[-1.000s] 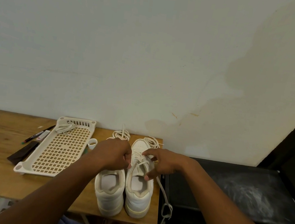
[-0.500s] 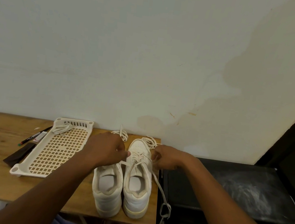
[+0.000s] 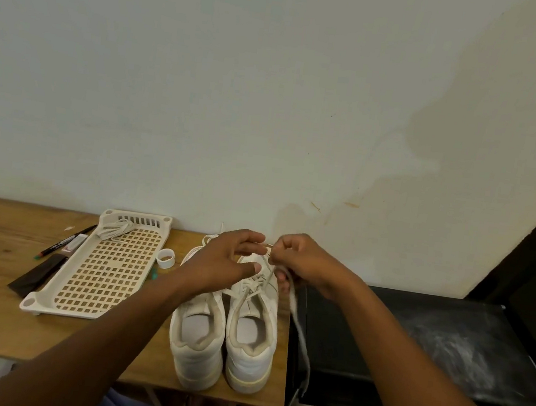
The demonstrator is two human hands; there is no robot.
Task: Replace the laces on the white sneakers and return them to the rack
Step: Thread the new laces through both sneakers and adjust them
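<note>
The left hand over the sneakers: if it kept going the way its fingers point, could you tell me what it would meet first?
Probably the right hand, which pinches the lace just beyond the left hand, whose fingers point at it across the right sneaker. Depth is unclear.

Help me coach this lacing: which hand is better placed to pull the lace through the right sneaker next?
Probably the right hand: it already pinches the lace above the right sneaker. The left hand hovers beside it with fingers spread, holding nothing.
</note>
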